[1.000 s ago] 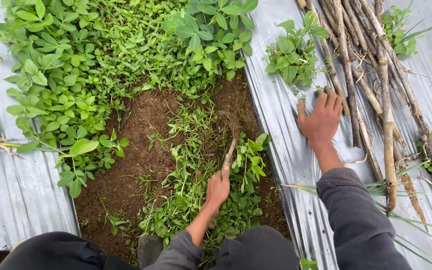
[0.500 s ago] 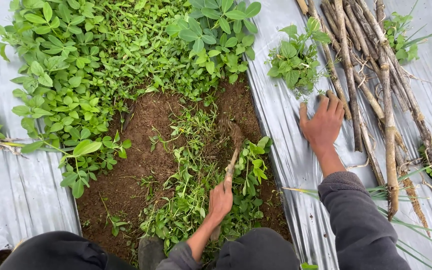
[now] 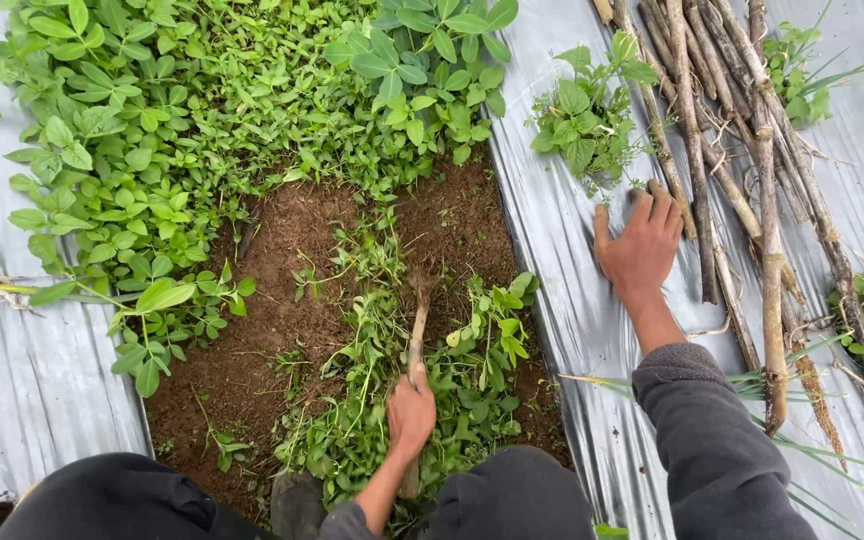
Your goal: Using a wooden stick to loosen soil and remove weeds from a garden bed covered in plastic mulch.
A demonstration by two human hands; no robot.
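Down at the bottom of my view, between the knees, the left hand [image 3: 411,412] is closed around the wooden handle of a small digging tool [image 3: 416,335]. I see the handle running up from the fist to a soil-caked head, which sits in the brown soil [image 3: 282,300] among loose cut weeds [image 3: 372,400]. The tool lies roughly upright in the frame, tilted slightly.

Off to the right, the right hand [image 3: 640,245] lies flat and open, palm down, fingers spread on the silver plastic sheet [image 3: 552,250]; it grips nothing. Its fingertips are just beside a small leafy plant [image 3: 587,115] poking through the sheet, and its outer edge is close to a bundle of bare sticks [image 3: 752,170] lying along the plastic.

Beyond the cleared soil, a dense patch of green plants [image 3: 202,100] covers the bed.
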